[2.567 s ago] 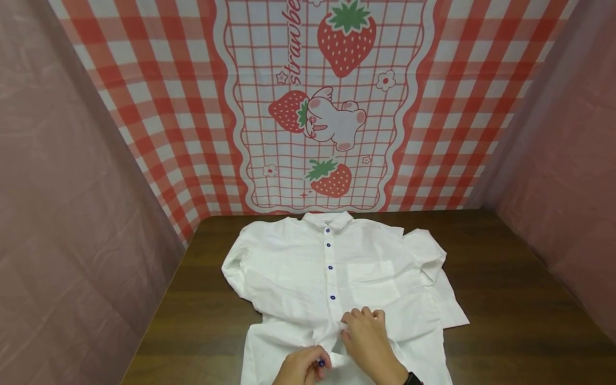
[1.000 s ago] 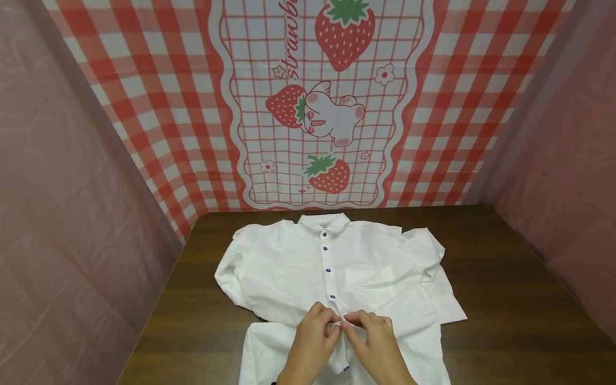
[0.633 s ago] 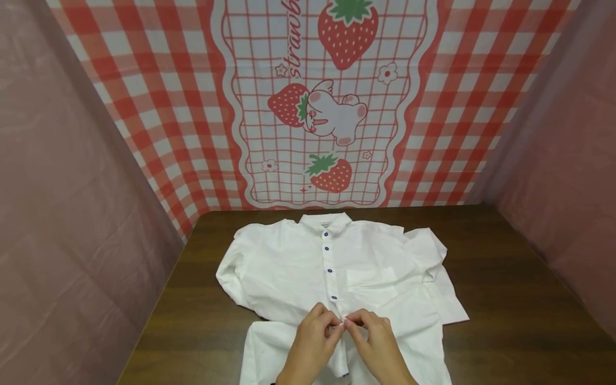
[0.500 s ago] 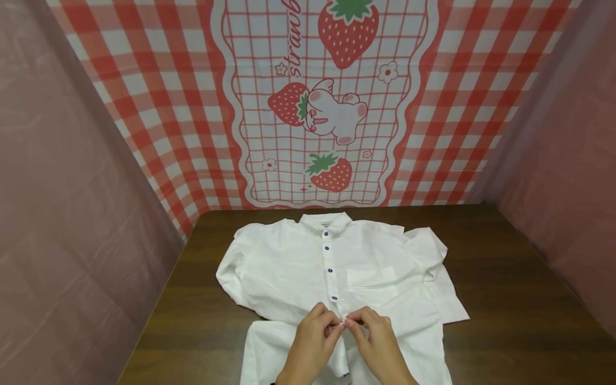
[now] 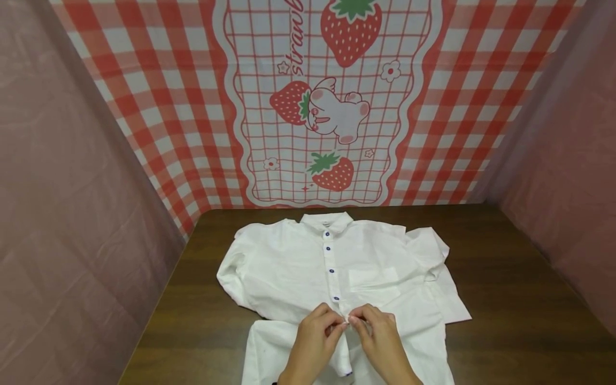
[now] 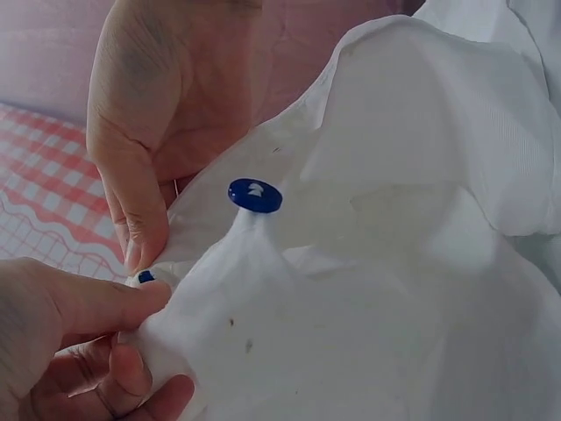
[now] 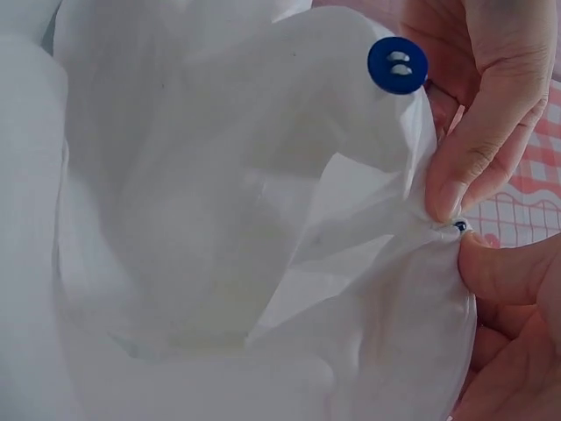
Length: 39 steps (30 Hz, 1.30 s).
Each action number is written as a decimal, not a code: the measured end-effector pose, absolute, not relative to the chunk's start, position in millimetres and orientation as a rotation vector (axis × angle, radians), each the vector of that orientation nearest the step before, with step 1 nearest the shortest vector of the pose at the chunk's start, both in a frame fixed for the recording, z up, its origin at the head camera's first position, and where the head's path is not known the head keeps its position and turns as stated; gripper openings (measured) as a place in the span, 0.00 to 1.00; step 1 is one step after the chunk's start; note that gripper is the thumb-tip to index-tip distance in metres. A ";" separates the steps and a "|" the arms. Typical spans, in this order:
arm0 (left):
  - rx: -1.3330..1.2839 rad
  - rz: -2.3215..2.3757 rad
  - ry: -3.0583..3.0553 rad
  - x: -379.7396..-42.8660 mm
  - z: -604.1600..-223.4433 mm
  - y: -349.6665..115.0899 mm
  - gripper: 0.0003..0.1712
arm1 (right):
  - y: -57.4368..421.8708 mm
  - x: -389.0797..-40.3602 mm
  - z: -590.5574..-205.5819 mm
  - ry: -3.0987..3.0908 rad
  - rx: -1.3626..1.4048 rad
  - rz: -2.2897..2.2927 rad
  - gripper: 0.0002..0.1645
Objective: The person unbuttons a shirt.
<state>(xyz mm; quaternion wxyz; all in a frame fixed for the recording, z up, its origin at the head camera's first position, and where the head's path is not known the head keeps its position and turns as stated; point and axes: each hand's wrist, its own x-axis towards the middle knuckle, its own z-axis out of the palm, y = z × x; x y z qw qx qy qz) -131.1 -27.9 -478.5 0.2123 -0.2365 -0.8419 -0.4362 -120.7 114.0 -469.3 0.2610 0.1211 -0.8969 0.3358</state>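
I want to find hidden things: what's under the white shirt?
The white shirt lies on a brown table, which shows at both sides and past the collar. The part right beneath is covered, so I can't tell if anything else is there.

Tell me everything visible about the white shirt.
The white shirt looks like thin cloth, wrinkled, with a collar, blue buttons and a chest pocket. It lies front up on the brown table, collar toward the far edge. The left hand and right hand pinch its front at a partly hidden button.
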 end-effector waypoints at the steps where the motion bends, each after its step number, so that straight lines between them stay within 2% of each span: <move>1: -0.655 -1.215 -2.338 -131.0 -478.4 -28.0 0.05 | 113.8 -120.9 -469.6 -2.428 0.326 0.905 0.07; 6: -0.631 -1.258 -2.388 -130.3 -476.2 -29.7 0.04 | 117.0 -122.9 -469.6 -2.427 0.296 0.886 0.05; 10: -0.588 -1.299 -2.430 -130.4 -472.2 -31.7 0.02 | 124.8 -126.0 -468.0 -2.359 0.281 0.894 0.08; 21: -0.594 -1.245 -2.342 -129.2 -474.8 -32.3 0.08 | 138.5 -123.0 -465.0 -2.439 0.185 0.951 0.06; 28: -0.566 -1.241 -2.366 -128.1 -478.7 -35.7 0.08 | 143.8 -121.4 -467.8 -2.450 0.148 0.918 0.07; 34: -0.503 -1.301 -2.447 -125.3 -482.1 -43.3 0.08 | 157.9 -124.5 -471.1 -2.620 0.084 0.869 0.04; 39: -0.480 -1.362 -2.507 -120.5 -484.2 -48.1 0.07 | 161.3 -128.0 -474.8 -2.780 0.079 0.726 0.07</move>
